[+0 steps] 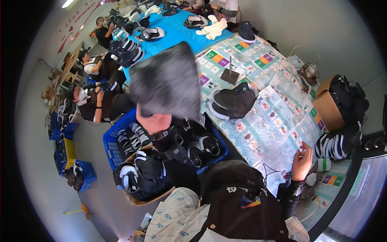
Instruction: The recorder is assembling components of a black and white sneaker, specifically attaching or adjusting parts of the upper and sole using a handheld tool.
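My left hand [155,121] is raised left of the table and grips a dark grey, soft-looking piece of cloth [167,80]. The cloth is smeared by motion, and it hides my fingertips. My right hand [302,163] is at the table's right side, fingers loosely bent and apart, with nothing seen in them. Beside it is a stack of black caps [331,146] with white brim edges. A single black cap [236,101] with a pale grey brim lies on the table, to the right of the raised cloth.
A blue basket [109,139] and a cardboard box [135,201] of black caps stand to the left. A dark stand with an upright spike [230,76] is on the paper-covered table [274,117]. At right is another carton [328,107] of caps. Several people work at the far left.
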Tool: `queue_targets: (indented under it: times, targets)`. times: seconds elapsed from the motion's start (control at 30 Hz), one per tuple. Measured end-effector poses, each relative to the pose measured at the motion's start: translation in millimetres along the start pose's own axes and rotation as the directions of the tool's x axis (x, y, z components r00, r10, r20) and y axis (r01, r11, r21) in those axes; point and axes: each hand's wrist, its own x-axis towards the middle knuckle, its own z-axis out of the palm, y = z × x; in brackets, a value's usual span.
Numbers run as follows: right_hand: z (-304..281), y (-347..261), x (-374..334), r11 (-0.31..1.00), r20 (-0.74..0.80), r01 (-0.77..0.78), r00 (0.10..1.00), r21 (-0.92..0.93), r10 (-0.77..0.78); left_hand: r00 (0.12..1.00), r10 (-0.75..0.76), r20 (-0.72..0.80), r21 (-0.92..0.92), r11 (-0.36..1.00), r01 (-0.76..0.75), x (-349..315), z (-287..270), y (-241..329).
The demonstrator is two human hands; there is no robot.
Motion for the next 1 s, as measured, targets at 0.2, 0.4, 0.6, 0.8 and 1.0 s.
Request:
queue_targets:
  times: [0.2, 0.4, 0.6, 0.8, 1.0]
  targets:
    - [-0.8, 1.8, 0.9, 1.0, -0.013, 0.001, 1.0, 0.024, -0.001, 0.945, 0.172, -0.278, 0.314, 0.946, -0.08, -18.9, -11.4, -21.0]
    - [4.5, 14.4, -7.3, 0.998, -0.015, 0.013, 1.0, 0.06, -0.013, 0.909, 0.249, -0.334, 0.511, 0.858, -0.047, -62.7, -40.5, -35.9]
    - [11.0, 27.5, -15.4, 0.997, 0.06, -0.033, 0.998, 0.074, 0.028, 0.897, 0.302, -0.322, 0.63, 0.776, -0.035, -80.1, -51.6, -29.2]
    - [15.0, 19.4, -7.1, 0.996, 0.059, 0.005, 0.998, 0.084, -0.01, 0.902, 0.319, -0.291, 0.713, 0.701, -0.018, -90.7, -65.4, -30.5]
    - [13.0, 15.0, -2.6, 0.997, 0.068, 0.007, 0.998, 0.08, -0.013, 0.945, 0.305, -0.122, 0.854, 0.517, -0.056, -90.8, -81.3, -43.2]
